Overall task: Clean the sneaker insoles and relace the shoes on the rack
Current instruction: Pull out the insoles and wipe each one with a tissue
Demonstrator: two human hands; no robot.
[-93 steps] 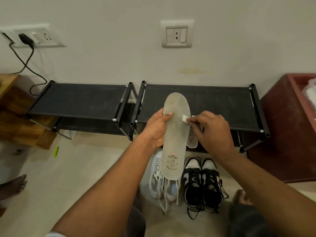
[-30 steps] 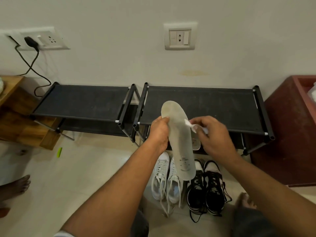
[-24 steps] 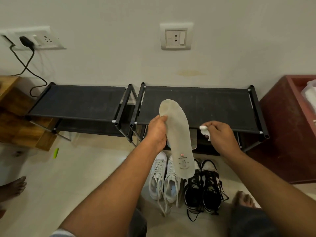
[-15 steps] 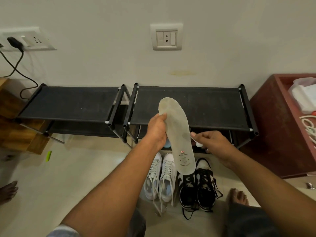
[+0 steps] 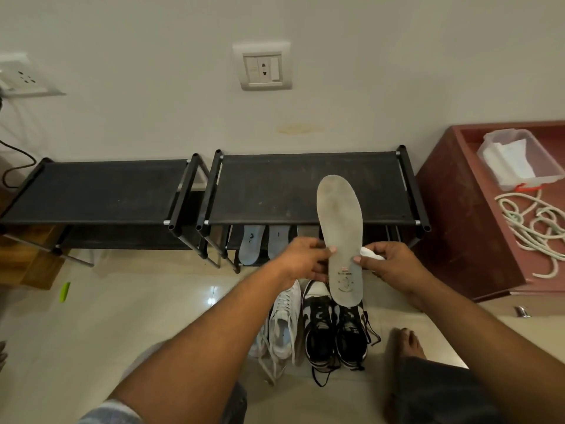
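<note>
The left hand (image 5: pixel 305 260) grips the insole (image 5: pixel 339 221) by its left edge, thumb on the face. The insole is upright at centre frame, before the rack (image 5: pixel 305 191). The right hand (image 5: pixel 389 263), wiping seconds ago, now pinches the right edge, with the wipe (image 5: pixel 371 254) bunched in its fingers. Wiping looks finished; other insoles (image 5: pixel 252 243) wait on the lower shelf (image 5: pixel 234 243). The heel print is too small to read.

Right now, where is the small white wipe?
In the head view, right of centre: the right hand pinches the wipe beside the insole, above the black-and-white sneakers.
</note>
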